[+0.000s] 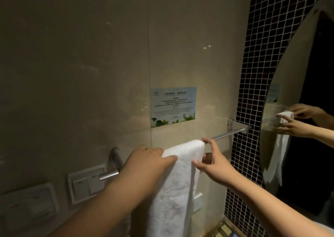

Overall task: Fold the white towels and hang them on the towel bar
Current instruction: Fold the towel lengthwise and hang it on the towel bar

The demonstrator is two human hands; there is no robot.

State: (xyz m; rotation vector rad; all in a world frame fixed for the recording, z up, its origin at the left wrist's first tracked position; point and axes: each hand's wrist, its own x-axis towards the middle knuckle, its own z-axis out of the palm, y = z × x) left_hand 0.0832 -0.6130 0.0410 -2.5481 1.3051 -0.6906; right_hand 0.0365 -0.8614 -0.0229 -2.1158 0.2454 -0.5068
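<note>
Both forearms reach in from the bottom edge toward a white towel (178,186) that hangs folded over the towel bar (224,134), its long front panel dropping straight down past the lower edge of the view. At the top left of the fold, the left hand (144,161) lies on the towel, fingers laid flat across the cloth and pressing it against the bar rather than gripping it. On the other side, the right hand (212,161) is spread open at the towel's right edge: its thumb tip touches the cloth, while the index finger reaches up to the bar just beside the fold.

That metal bar runs along a beige tiled wall, from a curved bracket (115,158) on the left to a flat bracket (238,125) on the right. Above the towel, a printed notice (173,106) with green leaves is fixed to the wall. Below the left bracket sits a double light switch (86,183). Further right comes a strip of dark mosaic tile (253,84), then a mirror (307,84) reflecting the hands and towel.
</note>
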